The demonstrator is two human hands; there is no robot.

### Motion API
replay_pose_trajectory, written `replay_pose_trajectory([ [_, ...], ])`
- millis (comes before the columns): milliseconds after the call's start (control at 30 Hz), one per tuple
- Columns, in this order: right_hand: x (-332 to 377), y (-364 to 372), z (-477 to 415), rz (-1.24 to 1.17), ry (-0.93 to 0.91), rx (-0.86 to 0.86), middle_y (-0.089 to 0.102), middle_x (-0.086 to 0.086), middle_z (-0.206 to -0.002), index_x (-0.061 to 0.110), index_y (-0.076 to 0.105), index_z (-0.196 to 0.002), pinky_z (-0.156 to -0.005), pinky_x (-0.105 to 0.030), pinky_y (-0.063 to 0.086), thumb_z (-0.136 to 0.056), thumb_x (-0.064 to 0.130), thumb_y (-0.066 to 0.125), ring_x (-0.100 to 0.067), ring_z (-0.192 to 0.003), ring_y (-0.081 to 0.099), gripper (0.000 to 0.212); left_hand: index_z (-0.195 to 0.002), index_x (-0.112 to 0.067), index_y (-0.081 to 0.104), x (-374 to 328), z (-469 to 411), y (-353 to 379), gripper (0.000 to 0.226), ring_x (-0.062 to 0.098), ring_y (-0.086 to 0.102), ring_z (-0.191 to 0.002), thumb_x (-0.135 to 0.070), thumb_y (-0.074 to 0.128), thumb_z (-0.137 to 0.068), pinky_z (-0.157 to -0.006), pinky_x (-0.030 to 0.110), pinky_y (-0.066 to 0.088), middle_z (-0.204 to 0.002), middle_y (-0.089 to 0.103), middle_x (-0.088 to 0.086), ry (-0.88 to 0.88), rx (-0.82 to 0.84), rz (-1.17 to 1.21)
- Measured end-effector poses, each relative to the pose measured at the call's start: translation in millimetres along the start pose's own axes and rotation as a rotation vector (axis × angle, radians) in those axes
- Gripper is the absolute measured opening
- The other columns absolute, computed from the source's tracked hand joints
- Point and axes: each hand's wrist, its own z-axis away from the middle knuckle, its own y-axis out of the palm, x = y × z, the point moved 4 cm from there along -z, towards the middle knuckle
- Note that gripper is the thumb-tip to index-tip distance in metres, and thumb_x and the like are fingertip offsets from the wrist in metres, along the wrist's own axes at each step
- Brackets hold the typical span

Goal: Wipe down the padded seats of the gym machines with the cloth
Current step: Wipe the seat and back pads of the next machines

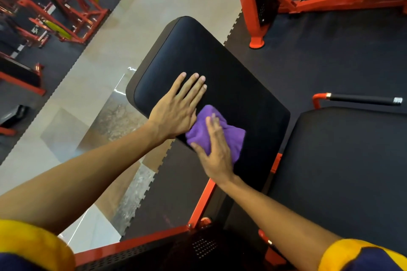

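— Right hand (pixel 217 149), fingers flat and together, presses the bunched purple cloth (pixel 220 136) onto the black padded seat (pixel 231 86)'s near end?
— Yes; left hand (pixel 176 108), fingers straight, braces beside it. The unwiped length likely runs away, up-left.

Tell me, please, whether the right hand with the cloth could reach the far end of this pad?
Probably yes: the pad beyond the right hand and cloth is bare, though the left hand lies flat alongside.
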Motion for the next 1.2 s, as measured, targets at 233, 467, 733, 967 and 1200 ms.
replay_pose_trajectory([
  [233, -58, -11, 45, 0.401, -0.271, 0.08, 0.022, -0.009, -0.167, 0.031, 0.016, -0.163, -0.123, -0.052, 0.028, -0.091, 0.057, 0.068, -0.027, -0.156, 0.02, 0.093, -0.16, -0.003, 0.001, 0, 0, -1, 0.069, 0.035, -0.003, -0.156, -0.043, 0.007, -0.104, -0.125, 0.053, 0.005, -0.168, -0.001, 0.021, 0.0, -0.004, -0.014],
  [467, -17, 8, 12, 0.353, -0.249, 0.142, 0.018, -0.016, -0.168, 0.02, 0.018, -0.162, -0.125, -0.052, 0.023, -0.091, 0.053, 0.069, -0.03, -0.157, 0.011, 0.094, -0.16, -0.003, 0.002, 0, -1, -2, 0.068, 0.036, -0.002, -0.156, -0.042, 0.006, -0.105, -0.125, 0.054, 0.006, -0.168, 0.001, 0.021, 0.003, 0.0, -0.019],
  [733, -77, -27, -1, 0.115, 0.24, 0.17, 0.001, 0.009, -0.17, 0.039, 0.0, -0.162, -0.129, -0.045, 0.011, -0.096, 0.067, 0.053, -0.003, -0.155, -0.005, 0.089, -0.16, -0.003, -0.003, -4, -7, -4, 0.067, 0.028, -0.005, -0.156, -0.041, 0.009, -0.105, -0.127, 0.049, 0.001, -0.168, -0.004, 0.017, 0.023, 0.047, -0.026],
  [967, -52, -19, 2, -0.038, 0.346, 0.087, 0.002, 0.014, -0.167, 0.031, 0.01, -0.163, -0.128, -0.043, 0.016, -0.103, 0.052, 0.049, -0.003, -0.152, -0.002, 0.075, -0.16, -0.007, -0.005, -18, -48, -1, 0.064, 0.026, -0.008, -0.156, -0.04, 0.006, -0.106, -0.126, 0.05, -0.008, -0.168, -0.007, 0.013, 0.035, 0.094, 0.006],
  [1200, -98, -39, -55, 0.021, 0.484, -0.07, 0.015, 0.002, -0.171, 0.027, 0.012, -0.164, -0.129, -0.043, 0.012, -0.103, 0.061, 0.042, -0.014, -0.156, 0.012, 0.076, -0.16, -0.008, -0.005, -27, -82, 6, 0.066, 0.026, -0.008, -0.156, -0.043, 0.006, -0.105, -0.126, 0.051, -0.005, -0.169, -0.007, 0.012, 0.048, 0.121, -0.033],
])
